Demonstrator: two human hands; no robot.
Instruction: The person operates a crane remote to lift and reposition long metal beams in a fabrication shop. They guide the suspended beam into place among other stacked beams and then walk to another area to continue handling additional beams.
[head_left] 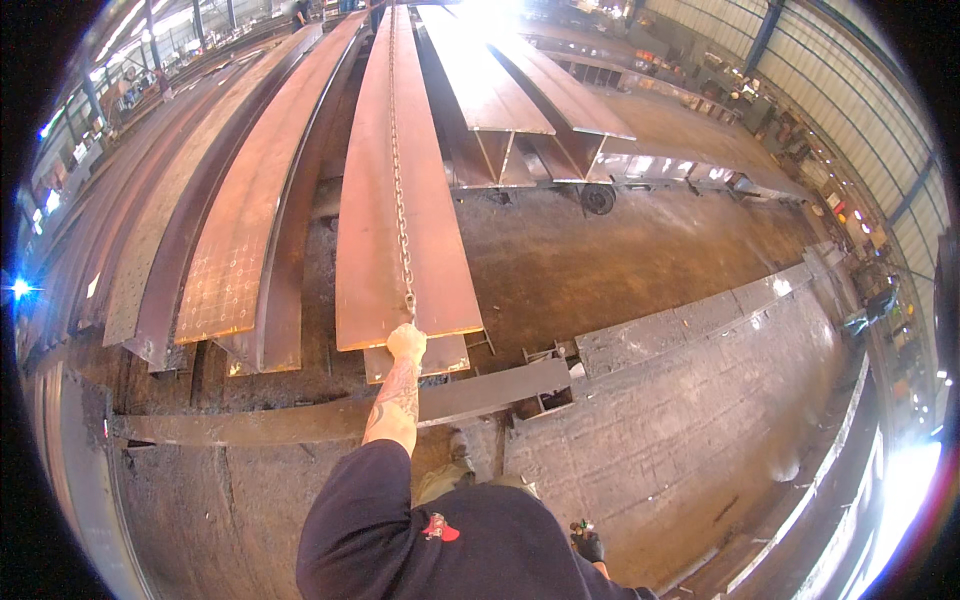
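My left hand (407, 342), bare and at the end of my outstretched arm, is closed at the lower end of a steel chain (401, 215). The chain runs up along the top of a long reddish-brown steel beam (385, 170), and my fist is at the beam's near end. Low on the right, beside my body, my right hand (590, 546) wears a dark glove. Its fingers are curled round a small object (582, 526) with metallic and greenish parts, too small to name.
More long steel beams (250, 220) lie to the left, and I-shaped beams (500, 130) rest at the back. A low steel rail (480, 395) crosses the floor ahead of me. A round black object (598, 199) sits below the far beams. Bright welding light (20, 288) shows far left.
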